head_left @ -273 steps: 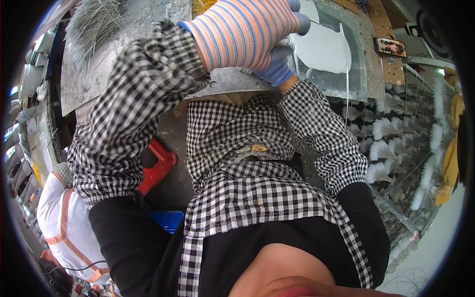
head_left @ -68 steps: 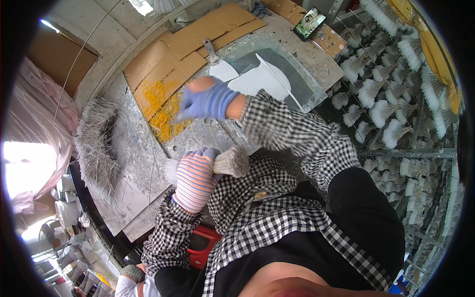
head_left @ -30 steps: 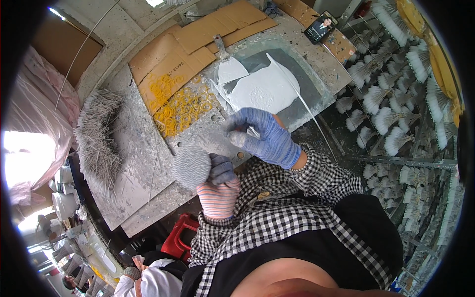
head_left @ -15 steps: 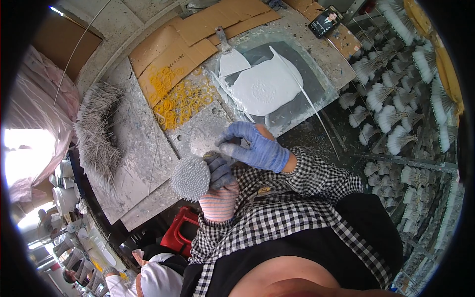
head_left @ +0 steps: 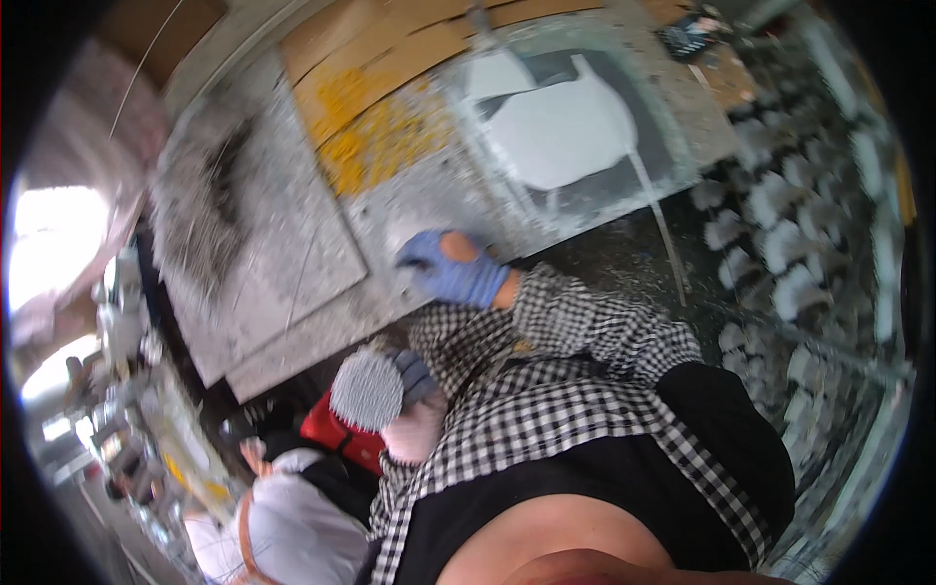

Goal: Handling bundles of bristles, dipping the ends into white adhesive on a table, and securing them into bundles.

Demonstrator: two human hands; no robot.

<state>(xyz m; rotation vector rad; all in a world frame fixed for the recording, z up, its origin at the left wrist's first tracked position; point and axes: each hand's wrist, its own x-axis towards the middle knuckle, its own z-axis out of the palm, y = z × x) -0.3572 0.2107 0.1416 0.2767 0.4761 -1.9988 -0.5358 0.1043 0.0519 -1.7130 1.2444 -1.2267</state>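
Head view: left hand [head_left: 414,385] holds grey round brush [head_left: 367,391].

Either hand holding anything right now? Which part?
Left hand grips a round grey bristly bundle from its back end. Right hand rests on the table; blur hides any hold.

Whole head view motion-smeared; fine detail lost throughout. Right hand [head_left: 456,275], blue glove: fingertips blurred against the workbench [head_left: 292,283], so contact with the surface cannot be told. Left hand [head_left: 409,382]: mostly hidden behind the round grey bristly disc [head_left: 367,390]; grip not readable. White shape [head_left: 561,132] on the dark panel near the workbench's far edge: outline soft, kind unclear. Small dark object [head_left: 690,37] at the far right corner: too blurred to identify. Pale tufts [head_left: 780,283] beyond the right edge: smeared.
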